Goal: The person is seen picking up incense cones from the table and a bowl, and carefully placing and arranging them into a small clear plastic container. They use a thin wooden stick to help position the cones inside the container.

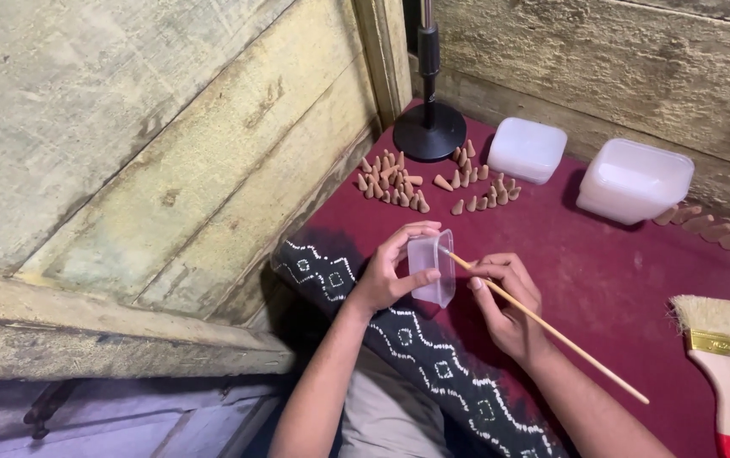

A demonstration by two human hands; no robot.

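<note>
The left hand (pixel 382 276) is pinching a small clear plastic box (pixel 431 267); the right hand (pixel 505 307), fingers pinching a thin wooden stick (pixel 551 331), is probing inside—keeping the box steady seems wise.

Before you: cones (pixel 399 180) by a black stand base (pixel 429 132), two white tubs (pixel 526 149), a paintbrush (pixel 724 356) on red cloth (pixel 602 271).

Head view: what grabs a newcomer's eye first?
At centre, the left hand holds a small clear plastic container tipped on its side, while the right hand pokes a thin wooden stick into its mouth. Behind them on the dark red cloth, a cluster of small brown cones lies beside a black round stand base. A pale-bristled paintbrush lies at right.
</note>
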